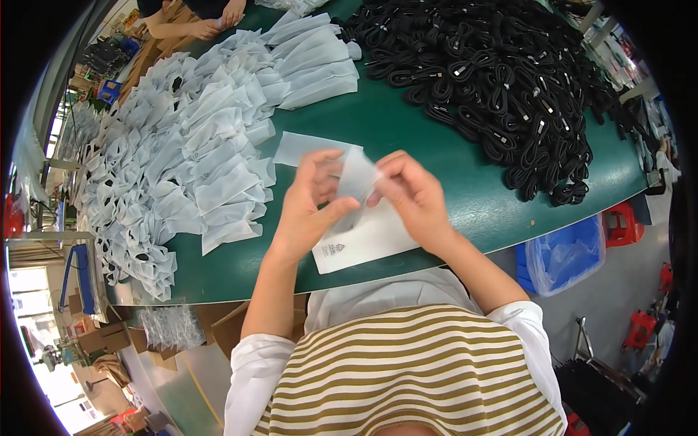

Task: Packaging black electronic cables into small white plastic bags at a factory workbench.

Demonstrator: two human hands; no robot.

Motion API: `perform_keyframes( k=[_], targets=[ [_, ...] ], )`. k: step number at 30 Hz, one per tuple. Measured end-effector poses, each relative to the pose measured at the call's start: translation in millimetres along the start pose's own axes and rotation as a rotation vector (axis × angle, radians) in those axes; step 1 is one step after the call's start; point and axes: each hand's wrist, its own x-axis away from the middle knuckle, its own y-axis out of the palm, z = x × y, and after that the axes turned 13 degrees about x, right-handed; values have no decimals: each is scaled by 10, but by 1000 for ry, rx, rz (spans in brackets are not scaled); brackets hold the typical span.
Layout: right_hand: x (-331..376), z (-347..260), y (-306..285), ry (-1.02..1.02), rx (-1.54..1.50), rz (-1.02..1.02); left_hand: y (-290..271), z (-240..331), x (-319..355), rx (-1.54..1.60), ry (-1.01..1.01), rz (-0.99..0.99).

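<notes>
Left hand (311, 211) fingers half-curled at a frosted plastic bag (356, 176), blurred, can't tell if gripping; right hand (413, 195) fingers pinch its edge. Bag held above white printed sheet (367, 245) on green surface (472, 214). Frosted bag pile (218, 145) left, coiled black cables (502, 87) right.

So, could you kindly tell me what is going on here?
The person's right grip pinches a blurred translucent pouch; the left grip curls beside it, its contact unclear. Below lies a flat white printed item on the green table. Similar pouches are heaped at left, coiled black cables at right. Another person's arms show beyond.
</notes>
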Motion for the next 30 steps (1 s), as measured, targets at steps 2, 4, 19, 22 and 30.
perform_keyframes(
  k=[2,4,19,22,30],
  targets=[
    [-10,-19,-43,76,-55,72,-53,19,-9,-217,-83,14],
    [-19,-45,-133,105,-83,104,-129,35,-32,-646,-250,46],
    [71,46,-1539,4,1875,403,-654,-635,-1119,-1438,779,232],
    [178,79,-1633,11,1761,464,-185,-454,-826,-1172,651,144],
    [608,-260,-1016,436,871,343,612,-805,184,-868,434,-26]
  ],
)
